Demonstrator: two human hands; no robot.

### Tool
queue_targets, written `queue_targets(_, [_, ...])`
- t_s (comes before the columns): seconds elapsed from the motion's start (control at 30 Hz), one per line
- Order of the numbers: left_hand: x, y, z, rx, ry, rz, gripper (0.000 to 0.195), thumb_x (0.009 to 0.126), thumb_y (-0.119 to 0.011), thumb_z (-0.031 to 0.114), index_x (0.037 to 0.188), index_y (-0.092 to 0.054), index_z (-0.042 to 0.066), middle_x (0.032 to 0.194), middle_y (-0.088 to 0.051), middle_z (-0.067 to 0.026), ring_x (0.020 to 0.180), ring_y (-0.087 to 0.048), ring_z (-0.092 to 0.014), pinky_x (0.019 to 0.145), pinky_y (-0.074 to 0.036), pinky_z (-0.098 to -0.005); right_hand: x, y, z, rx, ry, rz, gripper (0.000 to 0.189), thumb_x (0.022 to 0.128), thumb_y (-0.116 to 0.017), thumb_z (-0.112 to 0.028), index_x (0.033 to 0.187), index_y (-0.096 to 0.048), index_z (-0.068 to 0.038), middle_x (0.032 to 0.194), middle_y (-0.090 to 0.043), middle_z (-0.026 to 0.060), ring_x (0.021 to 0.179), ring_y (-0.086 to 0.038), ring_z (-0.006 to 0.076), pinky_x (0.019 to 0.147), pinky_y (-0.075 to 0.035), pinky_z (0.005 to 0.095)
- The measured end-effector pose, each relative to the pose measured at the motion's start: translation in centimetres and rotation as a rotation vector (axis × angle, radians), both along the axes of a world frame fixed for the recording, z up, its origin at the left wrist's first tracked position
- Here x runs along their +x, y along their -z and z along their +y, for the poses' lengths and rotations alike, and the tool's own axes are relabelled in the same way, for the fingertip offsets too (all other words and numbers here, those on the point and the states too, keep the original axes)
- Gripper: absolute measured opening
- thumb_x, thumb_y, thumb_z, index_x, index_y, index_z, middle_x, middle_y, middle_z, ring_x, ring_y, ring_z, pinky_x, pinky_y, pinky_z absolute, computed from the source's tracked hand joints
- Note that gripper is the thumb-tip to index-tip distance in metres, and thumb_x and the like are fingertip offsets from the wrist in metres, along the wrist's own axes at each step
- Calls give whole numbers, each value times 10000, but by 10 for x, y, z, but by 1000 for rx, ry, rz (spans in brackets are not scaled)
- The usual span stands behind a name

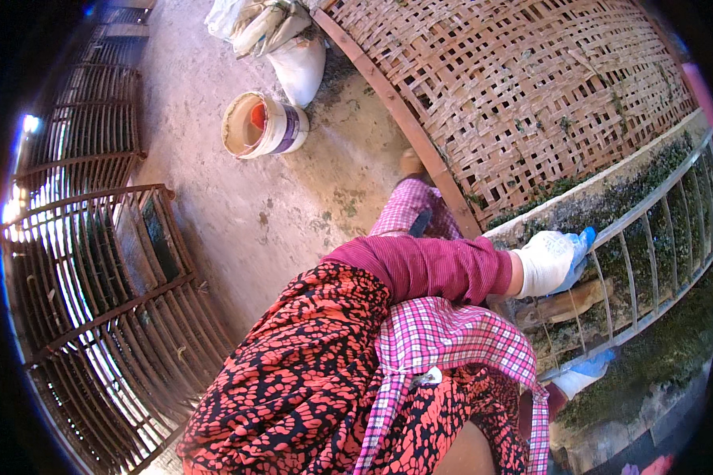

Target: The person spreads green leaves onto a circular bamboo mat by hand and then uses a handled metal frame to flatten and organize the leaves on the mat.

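A grey metal frame with several thin crossbars [646, 208] lies slantwise at the right, over a mossy ledge. My left hand [552, 261], in a white knit glove with blue coating, is closed on the end of its upper rail. Lower down, my right hand [585, 373], in a similar glove, is at the frame's lower rail; the rail and sleeve partly hide it, so its grip is unclear. Behind the crossbars near my left hand lies a piece of wood [561, 304]. A pink checked cloth [457, 338] hangs over the patterned red and black garment below my arm.
A large woven bamboo panel [529, 89] with a wooden edge fills the upper right. On the concrete floor stand a white bucket [288, 127] with something red inside and a white sack [302, 68]. Barred racks [95, 249] line the left side.
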State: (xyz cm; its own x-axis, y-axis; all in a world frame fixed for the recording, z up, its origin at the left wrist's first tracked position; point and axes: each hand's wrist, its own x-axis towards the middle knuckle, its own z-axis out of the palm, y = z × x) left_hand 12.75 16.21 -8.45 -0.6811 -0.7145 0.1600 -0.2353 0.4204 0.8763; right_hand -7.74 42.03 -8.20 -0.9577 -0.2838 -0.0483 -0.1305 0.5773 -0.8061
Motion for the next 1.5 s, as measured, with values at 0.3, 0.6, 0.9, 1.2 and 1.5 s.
queue_targets(0.3, [2,0,-11,72,-3,-62,389,902,-557,232,1172,-546,-48,819,-664,-251,734,-655,-438,637,-527,-520,20,-20,-21,-68,-16,3,503,1028,-500,-360,1253,-591,80,1093,-654,128,900,-577,218,843,-460,359])
queue_targets(0.6, [35,-13,-17,-42,-61,71,268,940,-586,222,1109,-599,16,736,-601,-169,617,-603,-328,590,-504,-429,81,-56,-52,-249,29,-77,271,1006,-575,-281,1002,-684,-33,667,-568,-22,512,-444,59,463,-337,238])
queue_targets(0.9, [128,-32,-118,213,-267,55,388,933,-618,132,1307,-580,38,744,-568,4,658,-506,-65,581,-471,-259,148,-86,-185,-310,-126,-165,179,945,-573,-90,1063,-677,-3,772,-602,-22,631,-512,87,552,-415,245])
queue_targets(1.2, [160,-25,-292,209,-198,-224,411,922,-581,242,1304,-590,89,770,-681,-150,668,-657,-246,644,-518,-374,174,-12,-328,240,-251,154,333,960,-557,-347,959,-660,-30,757,-669,242,709,-645,441,643,-498,529])
queue_targets(1.5, [163,27,-344,158,-126,-302,453,910,-594,146,1358,-562,93,798,-652,-66,645,-543,-125,635,-499,-301,200,-8,-378,346,-182,-29,266,951,-519,-277,939,-617,-30,766,-674,205,729,-659,401,629,-487,503])
